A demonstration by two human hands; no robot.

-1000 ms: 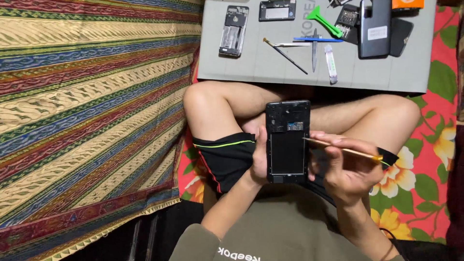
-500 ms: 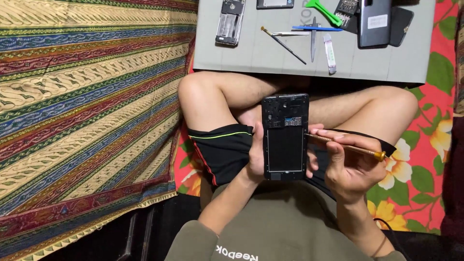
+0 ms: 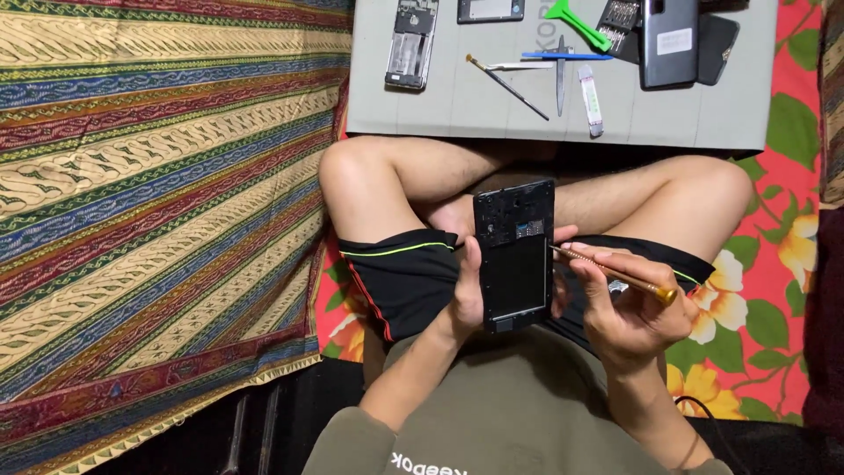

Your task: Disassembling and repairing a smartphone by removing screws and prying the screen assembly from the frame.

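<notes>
I sit cross-legged with an opened black phone [image 3: 515, 255] upright over my lap, its back cover off and its inner parts showing. My left hand [image 3: 464, 295] grips its left edge and back. My right hand [image 3: 626, 308] holds a thin gold-coloured screwdriver [image 3: 615, 274], whose tip touches the phone's right edge about halfway down.
A grey work mat [image 3: 703, 123] lies beyond my knees. On it are a stripped phone frame [image 3: 411, 44], tweezers [image 3: 505, 66], a blue tool [image 3: 567, 56], a green pry tool [image 3: 576, 18], a white strip tool [image 3: 592, 98] and a dark phone [image 3: 670, 40]. A striped patterned cloth [image 3: 158, 193] covers the left; a floral cloth [image 3: 782, 290] is on the right.
The view has shifted slightly, so the mat sits higher in the frame. My hands keep the phone and screwdriver in about the same pose, with the tip staying at the phone's right edge.
</notes>
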